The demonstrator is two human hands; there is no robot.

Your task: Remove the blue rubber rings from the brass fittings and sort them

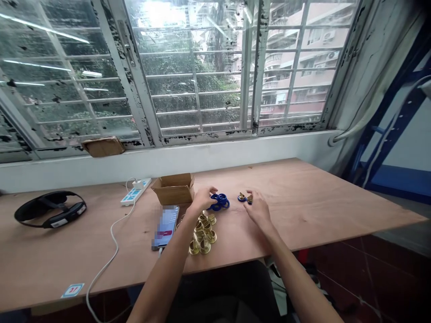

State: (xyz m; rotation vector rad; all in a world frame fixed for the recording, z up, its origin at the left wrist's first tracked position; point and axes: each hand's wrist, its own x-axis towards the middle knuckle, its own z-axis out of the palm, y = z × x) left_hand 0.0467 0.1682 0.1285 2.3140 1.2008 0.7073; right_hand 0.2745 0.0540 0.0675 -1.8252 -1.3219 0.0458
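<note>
Several blue rings (221,200) lie in a small cluster on the wooden table. My left hand (202,199) is at the cluster's left side, thumb and forefinger closed around a ring at its edge. My right hand (260,210) holds a gold-coloured metal fitting (249,198) with a blue ring at its base, between thumb and fingers. Just left of it stands a second gold fitting (241,196), also with a blue ring around its base. Several gold fittings without visible blue rings (204,235) stand grouped near me, partly hidden behind my left forearm.
An open cardboard box (173,190) stands behind my left hand. A phone (166,226) with a cable lies left of the fittings. Farther left are a white power strip (135,193) and a black headset (50,211). Windows (198,67) rise behind the table (319,202).
</note>
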